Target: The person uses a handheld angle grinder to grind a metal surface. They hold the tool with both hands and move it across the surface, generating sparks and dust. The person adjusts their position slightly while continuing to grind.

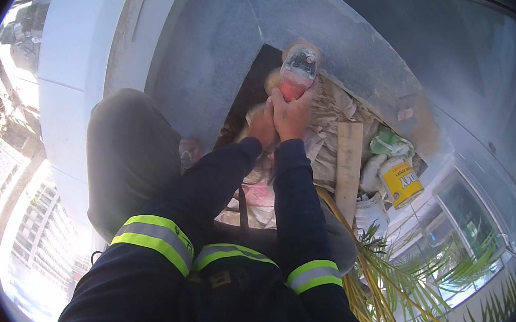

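Note:
My right hand (pixel 291 114) is closed round a dusty red and dark handheld power tool (pixel 298 71), which has a pale rounded part behind its top end, over a pale stone surface edge. My left hand (pixel 262 125) is just left of and below it, with fingers curled against the tool's lower end; what they grip is partly hidden. Beneath my hands lie crumpled dusty sheets (pixel 330 106) in a dark opening (pixel 246 84) in the stone surface (pixel 222 25). A flat board (pixel 347 164) lies to the right of my forearms.
At the right are a yellow tin (pixel 401 183), a green-and-white bag (pixel 389 143), a white bucket (pixel 370 214) and palm fronds (pixel 421 285). My bent knee (pixel 126 153) is at the left, beside a pale ledge (pixel 67 59). Glass and panels (pixel 479 209) curve along the right.

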Demonstrator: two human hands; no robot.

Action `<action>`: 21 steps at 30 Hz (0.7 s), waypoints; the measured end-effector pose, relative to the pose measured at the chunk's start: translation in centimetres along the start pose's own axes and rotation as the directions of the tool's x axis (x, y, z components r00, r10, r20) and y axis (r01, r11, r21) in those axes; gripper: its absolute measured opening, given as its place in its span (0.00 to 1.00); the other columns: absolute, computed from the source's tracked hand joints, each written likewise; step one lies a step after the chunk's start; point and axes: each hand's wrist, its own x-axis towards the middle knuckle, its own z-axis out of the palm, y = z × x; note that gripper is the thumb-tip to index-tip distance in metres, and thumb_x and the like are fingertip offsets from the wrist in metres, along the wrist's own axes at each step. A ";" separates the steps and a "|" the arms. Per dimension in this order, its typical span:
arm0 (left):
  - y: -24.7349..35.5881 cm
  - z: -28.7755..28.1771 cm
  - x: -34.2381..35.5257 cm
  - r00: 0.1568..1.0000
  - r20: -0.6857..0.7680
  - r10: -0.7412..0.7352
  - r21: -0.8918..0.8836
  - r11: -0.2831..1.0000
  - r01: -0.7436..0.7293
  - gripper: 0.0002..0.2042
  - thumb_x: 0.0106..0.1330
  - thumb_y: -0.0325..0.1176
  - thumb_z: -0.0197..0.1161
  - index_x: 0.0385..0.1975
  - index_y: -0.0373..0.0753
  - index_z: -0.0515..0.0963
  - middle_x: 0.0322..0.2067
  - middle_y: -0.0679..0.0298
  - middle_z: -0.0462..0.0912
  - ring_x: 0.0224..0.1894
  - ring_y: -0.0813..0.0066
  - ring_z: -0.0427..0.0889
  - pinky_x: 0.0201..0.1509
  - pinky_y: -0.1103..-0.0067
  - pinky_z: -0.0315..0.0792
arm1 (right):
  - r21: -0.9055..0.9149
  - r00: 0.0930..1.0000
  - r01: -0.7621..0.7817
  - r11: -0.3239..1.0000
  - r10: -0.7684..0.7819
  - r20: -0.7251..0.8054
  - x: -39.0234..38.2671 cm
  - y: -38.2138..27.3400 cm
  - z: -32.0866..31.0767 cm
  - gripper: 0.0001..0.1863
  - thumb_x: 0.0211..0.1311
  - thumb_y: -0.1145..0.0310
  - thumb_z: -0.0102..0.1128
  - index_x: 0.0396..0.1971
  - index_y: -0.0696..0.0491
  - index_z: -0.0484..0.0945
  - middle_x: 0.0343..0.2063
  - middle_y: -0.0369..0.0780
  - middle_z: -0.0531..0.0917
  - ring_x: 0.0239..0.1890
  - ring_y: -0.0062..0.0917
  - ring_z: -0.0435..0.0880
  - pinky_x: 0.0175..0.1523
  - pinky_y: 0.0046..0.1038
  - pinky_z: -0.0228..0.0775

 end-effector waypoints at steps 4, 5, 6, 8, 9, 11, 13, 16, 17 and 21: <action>0.2 0.1 -0.1 0.995 -0.036 0.095 0.153 0.984 -0.088 0.34 0.83 0.56 0.35 0.55 0.29 0.80 0.51 0.39 0.85 0.57 0.38 0.81 0.59 0.59 0.72 | 0.021 0.999 0.019 1.000 -0.019 -0.036 0.1 -0.1 0.1 0.55 0.56 0.61 0.73 0.77 0.62 0.48 0.63 0.58 0.76 0.64 0.51 0.79 0.67 0.40 0.70; 0.2 0.2 -0.1 0.997 -0.015 0.071 0.124 0.990 -0.069 0.34 0.83 0.56 0.35 0.55 0.30 0.80 0.50 0.39 0.85 0.57 0.38 0.81 0.59 0.58 0.72 | 0.018 0.998 0.036 0.999 -0.036 -0.050 0.1 -0.1 0.0 0.56 0.56 0.60 0.73 0.78 0.62 0.48 0.63 0.58 0.76 0.63 0.52 0.79 0.66 0.40 0.70; 0.1 0.4 -0.1 0.999 -0.010 0.048 0.070 0.996 -0.047 0.34 0.83 0.56 0.36 0.55 0.30 0.80 0.50 0.39 0.85 0.57 0.37 0.81 0.59 0.58 0.72 | 0.042 0.993 0.064 0.997 -0.059 -0.098 0.1 -0.1 0.0 0.55 0.56 0.61 0.73 0.78 0.62 0.49 0.63 0.58 0.76 0.63 0.52 0.79 0.67 0.40 0.70; -0.1 0.6 -0.1 0.999 -0.020 0.051 0.080 0.996 -0.049 0.33 0.83 0.55 0.36 0.55 0.30 0.80 0.49 0.38 0.85 0.56 0.37 0.81 0.58 0.57 0.72 | 0.101 0.991 0.015 0.995 -0.001 -0.134 0.0 -0.1 -0.1 0.55 0.56 0.61 0.73 0.78 0.61 0.49 0.63 0.58 0.76 0.64 0.52 0.79 0.67 0.40 0.70; -0.2 0.5 -0.1 0.996 -0.036 0.076 0.148 0.987 -0.070 0.33 0.83 0.55 0.36 0.55 0.30 0.80 0.48 0.38 0.85 0.56 0.37 0.81 0.58 0.57 0.72 | 0.045 0.997 0.026 0.999 -0.023 -0.077 0.0 -0.1 -0.1 0.55 0.56 0.62 0.73 0.78 0.61 0.49 0.64 0.59 0.75 0.64 0.52 0.78 0.67 0.40 0.69; -0.5 0.1 0.1 0.991 -0.046 0.125 0.231 0.967 -0.112 0.33 0.83 0.55 0.37 0.55 0.30 0.80 0.49 0.37 0.85 0.57 0.37 0.81 0.59 0.57 0.72 | -0.053 0.998 -0.055 0.997 0.056 0.014 -0.1 -0.3 -0.1 0.54 0.57 0.62 0.72 0.77 0.62 0.49 0.65 0.59 0.74 0.65 0.53 0.77 0.68 0.39 0.69; -0.7 -0.5 0.3 0.989 -0.057 0.137 0.252 0.961 -0.118 0.33 0.83 0.55 0.36 0.54 0.29 0.80 0.51 0.37 0.84 0.57 0.38 0.81 0.59 0.57 0.71 | -0.007 1.000 0.030 1.000 -0.030 0.001 -0.2 -0.6 0.4 0.55 0.57 0.61 0.72 0.78 0.60 0.47 0.63 0.59 0.76 0.61 0.53 0.80 0.65 0.43 0.71; -0.5 -0.5 0.2 0.988 -0.052 0.143 0.271 0.955 -0.123 0.33 0.83 0.55 0.35 0.52 0.29 0.81 0.50 0.37 0.84 0.56 0.37 0.81 0.58 0.57 0.71 | 0.039 0.998 0.032 0.999 -0.031 -0.049 -0.3 -0.8 0.6 0.55 0.57 0.62 0.73 0.78 0.62 0.47 0.63 0.60 0.75 0.63 0.53 0.79 0.67 0.41 0.70; -0.3 -0.4 0.1 0.990 -0.037 0.139 0.209 0.970 -0.129 0.33 0.83 0.55 0.35 0.51 0.29 0.81 0.50 0.37 0.84 0.56 0.37 0.81 0.58 0.56 0.71 | 0.062 0.998 -0.005 0.998 0.010 -0.070 -0.3 -0.8 0.5 0.55 0.56 0.62 0.73 0.78 0.63 0.48 0.64 0.60 0.74 0.65 0.52 0.77 0.68 0.40 0.69; 0.7 0.3 -0.4 0.996 -0.036 0.087 0.139 0.987 -0.081 0.33 0.83 0.55 0.35 0.49 0.29 0.81 0.48 0.38 0.85 0.54 0.38 0.82 0.56 0.56 0.72 | 0.045 0.999 -0.021 0.999 0.023 -0.049 -0.2 -0.5 -0.3 0.56 0.57 0.62 0.73 0.78 0.62 0.46 0.66 0.60 0.73 0.66 0.52 0.77 0.69 0.40 0.68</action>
